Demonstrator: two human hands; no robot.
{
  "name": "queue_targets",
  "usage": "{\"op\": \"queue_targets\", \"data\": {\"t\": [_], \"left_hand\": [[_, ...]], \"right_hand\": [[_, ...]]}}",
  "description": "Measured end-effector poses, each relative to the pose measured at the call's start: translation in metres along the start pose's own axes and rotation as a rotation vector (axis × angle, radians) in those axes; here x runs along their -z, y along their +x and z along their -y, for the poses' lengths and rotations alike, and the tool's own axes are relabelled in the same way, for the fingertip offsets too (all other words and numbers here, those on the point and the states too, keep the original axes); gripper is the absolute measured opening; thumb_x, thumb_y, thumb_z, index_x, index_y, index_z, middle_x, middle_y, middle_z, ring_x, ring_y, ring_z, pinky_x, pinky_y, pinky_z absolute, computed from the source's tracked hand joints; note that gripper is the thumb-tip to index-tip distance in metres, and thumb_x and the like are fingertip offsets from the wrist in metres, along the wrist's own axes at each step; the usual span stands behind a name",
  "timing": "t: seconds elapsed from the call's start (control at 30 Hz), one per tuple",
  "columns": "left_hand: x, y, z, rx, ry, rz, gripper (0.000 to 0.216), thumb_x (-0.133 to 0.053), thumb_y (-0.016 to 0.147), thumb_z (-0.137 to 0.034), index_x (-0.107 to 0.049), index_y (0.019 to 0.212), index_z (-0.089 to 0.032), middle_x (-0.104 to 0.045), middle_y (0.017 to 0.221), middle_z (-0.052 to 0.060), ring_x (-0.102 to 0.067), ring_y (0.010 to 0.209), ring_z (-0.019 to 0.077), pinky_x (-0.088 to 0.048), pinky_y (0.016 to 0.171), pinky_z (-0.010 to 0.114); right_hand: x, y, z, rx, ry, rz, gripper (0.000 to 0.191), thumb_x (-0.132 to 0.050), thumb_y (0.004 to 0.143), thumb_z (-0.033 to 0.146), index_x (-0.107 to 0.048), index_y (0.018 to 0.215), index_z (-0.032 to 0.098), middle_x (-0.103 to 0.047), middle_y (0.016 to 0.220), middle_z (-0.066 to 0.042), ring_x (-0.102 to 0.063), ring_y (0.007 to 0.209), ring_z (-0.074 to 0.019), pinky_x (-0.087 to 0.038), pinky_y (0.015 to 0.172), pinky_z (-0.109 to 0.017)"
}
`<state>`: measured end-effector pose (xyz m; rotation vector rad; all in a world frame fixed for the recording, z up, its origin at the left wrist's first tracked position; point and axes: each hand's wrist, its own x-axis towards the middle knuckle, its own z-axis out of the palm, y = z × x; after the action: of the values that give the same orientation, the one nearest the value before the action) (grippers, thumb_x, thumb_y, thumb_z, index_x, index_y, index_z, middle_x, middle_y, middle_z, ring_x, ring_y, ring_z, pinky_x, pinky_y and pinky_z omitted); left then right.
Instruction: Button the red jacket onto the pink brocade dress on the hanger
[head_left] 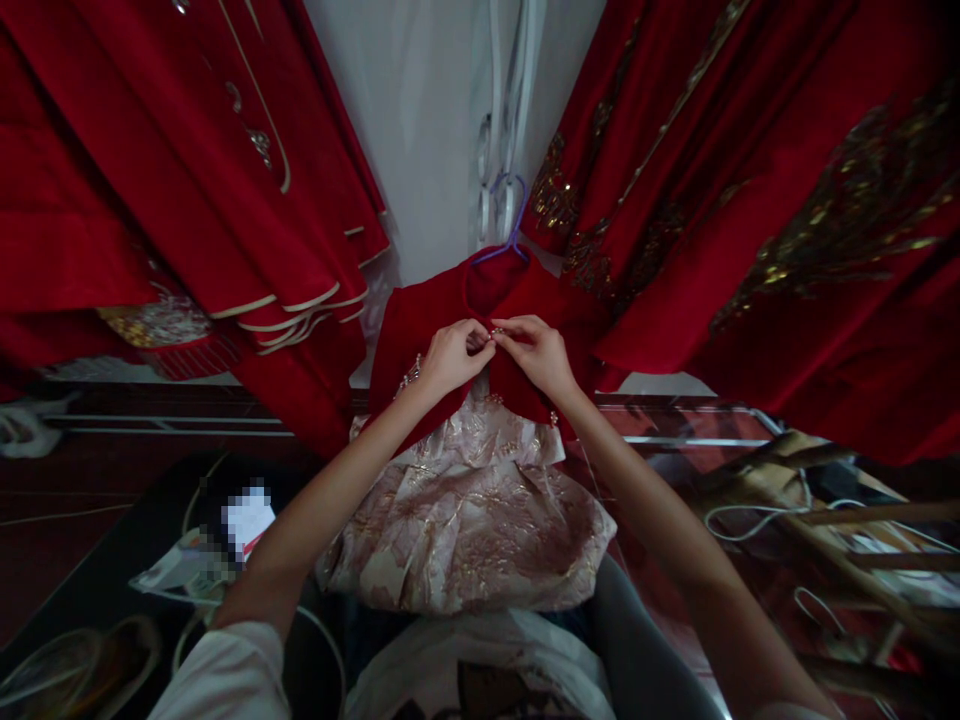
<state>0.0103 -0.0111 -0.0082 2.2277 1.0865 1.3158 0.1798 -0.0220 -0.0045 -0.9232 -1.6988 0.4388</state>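
A short red jacket (409, 320) hangs in front of me on a purple hanger (517, 215). Beaded trim shows at its sides. My left hand (452, 358) is closed in a pinch at the front of the neckline. Facing it, my right hand (541, 355) pinches the same spot, fingertips nearly touching the left ones. Between them a small shiny fastening (496, 332) partly shows; fingers cover the rest. Below the jacket, a pale pink and gold brocade garment (480, 540) spreads over my lap.
Red garments with pale piping (225, 220) hang at left. More red garments with gold sequins (780, 260) hang at right. A dark surface (90, 560) at lower left bears a clear plastic bag (176, 570). Wooden bars (885, 515) and white cords stand at lower right.
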Motion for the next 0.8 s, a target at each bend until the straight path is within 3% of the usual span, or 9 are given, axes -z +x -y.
{"op": "queue_targets", "data": {"t": [0.2,0.37,0.47,0.53,0.63,0.7,0.8], "left_hand": [[0.0,0.0,-0.002,-0.015,0.065,-0.017,0.006,-0.059,0.077,-0.017,-0.063,0.082,-0.017,-0.067,0.079,0.003,-0.063,0.07,0.0145,-0.051,0.07,0.028],[0.006,0.002,-0.006,-0.048,0.076,0.052,0.005,-0.058,0.079,-0.017,-0.062,0.081,-0.018,-0.066,0.078,0.003,-0.062,0.069,0.0143,-0.049,0.069,0.027],[0.002,-0.001,-0.006,-0.066,0.022,0.062,0.01,-0.054,0.083,-0.017,-0.063,0.088,-0.019,-0.065,0.085,0.003,-0.062,0.074,0.0141,-0.05,0.073,0.027],[-0.003,-0.007,-0.006,-0.061,-0.024,0.039,0.017,-0.05,0.086,-0.015,-0.062,0.097,-0.02,-0.064,0.096,0.004,-0.062,0.081,0.0141,-0.051,0.078,0.028],[-0.005,-0.02,-0.005,-0.043,-0.046,-0.024,0.026,-0.047,0.086,-0.011,-0.06,0.106,-0.021,-0.06,0.107,0.006,-0.061,0.096,0.0156,-0.049,0.089,0.031],[0.001,-0.03,-0.002,-0.017,0.012,-0.085,0.028,-0.046,0.085,-0.008,-0.059,0.106,-0.021,-0.059,0.107,0.006,-0.058,0.102,0.0177,-0.047,0.094,0.034],[0.014,-0.047,0.01,0.096,0.18,-0.18,0.035,-0.049,0.076,-0.002,-0.058,0.105,-0.021,-0.058,0.106,0.007,-0.055,0.102,0.0212,-0.044,0.095,0.039]], "right_hand": [[0.001,0.004,-0.007,-0.03,0.0,0.019,0.022,-0.07,0.078,0.031,-0.074,0.099,0.024,-0.07,0.096,-0.004,-0.064,0.09,-0.0187,-0.052,0.087,-0.035],[-0.001,0.006,-0.009,-0.042,0.028,0.029,0.021,-0.068,0.079,0.032,-0.073,0.097,0.023,-0.068,0.1,-0.006,-0.064,0.093,-0.0194,-0.052,0.09,-0.037],[-0.007,-0.002,-0.008,-0.047,0.061,0.047,0.03,-0.058,0.086,0.03,-0.066,0.114,0.024,-0.063,0.115,-0.008,-0.061,0.106,-0.0194,-0.05,0.097,-0.037],[-0.013,-0.015,-0.006,-0.044,0.089,0.073,0.048,-0.051,0.089,0.028,-0.048,0.136,0.026,-0.053,0.134,-0.009,-0.055,0.12,-0.0195,-0.047,0.103,-0.039],[-0.017,-0.042,-0.001,0.034,-0.035,0.158,0.079,-0.055,0.082,0.019,-0.018,0.151,0.027,-0.025,0.156,-0.008,-0.028,0.143,-0.0237,-0.033,0.114,-0.046],[-0.016,-0.061,0.0,0.09,-0.2,0.23,0.091,-0.056,0.074,0.01,-0.012,0.152,0.028,-0.008,0.16,-0.005,-0.013,0.147,-0.0266,-0.025,0.118,-0.05],[-0.011,-0.083,-0.005,0.131,-0.413,0.256,0.092,-0.048,0.07,0.0,-0.018,0.151,0.033,-0.004,0.161,-0.002,-0.014,0.147,-0.0281,-0.024,0.117,-0.053]]}}
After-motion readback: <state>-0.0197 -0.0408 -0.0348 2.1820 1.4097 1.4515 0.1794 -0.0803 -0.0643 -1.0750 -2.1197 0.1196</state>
